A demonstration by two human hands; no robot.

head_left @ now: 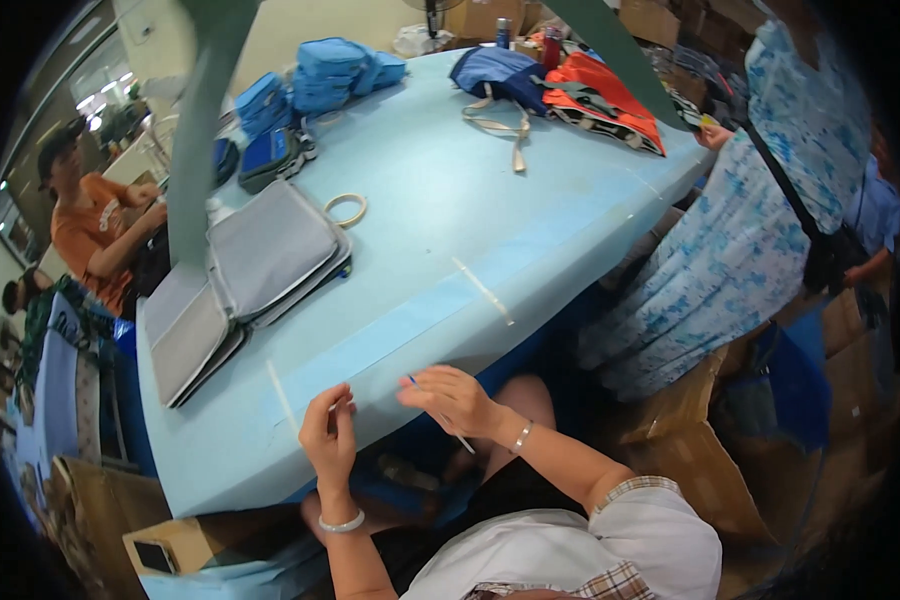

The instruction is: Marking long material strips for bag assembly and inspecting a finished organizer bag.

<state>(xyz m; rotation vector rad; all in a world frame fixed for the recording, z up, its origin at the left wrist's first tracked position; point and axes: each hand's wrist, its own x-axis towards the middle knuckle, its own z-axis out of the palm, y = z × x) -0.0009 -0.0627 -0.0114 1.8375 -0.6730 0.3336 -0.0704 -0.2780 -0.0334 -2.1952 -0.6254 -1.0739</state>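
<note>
My left hand (326, 428) is raised at the near edge of the light blue table (420, 220), fingers curled toward the thumb; anything between them is too small to make out. Just right of it, my right hand (450, 400) holds a thin white pen-like stick (462, 440) with a blue tip. Beyond my hands at the left, grey padded fabric pieces (270, 250) with dark edging lie layered, beside a tape roll (346, 210).
Blue bags (330, 70), a navy bag (495, 80) and an orange bag (600, 100) lie at the back. A person in orange (100, 230) is left, another in floral cloth (710, 240) right. Cardboard boxes (690, 460) flank me. Green strips (195, 120) cross the view.
</note>
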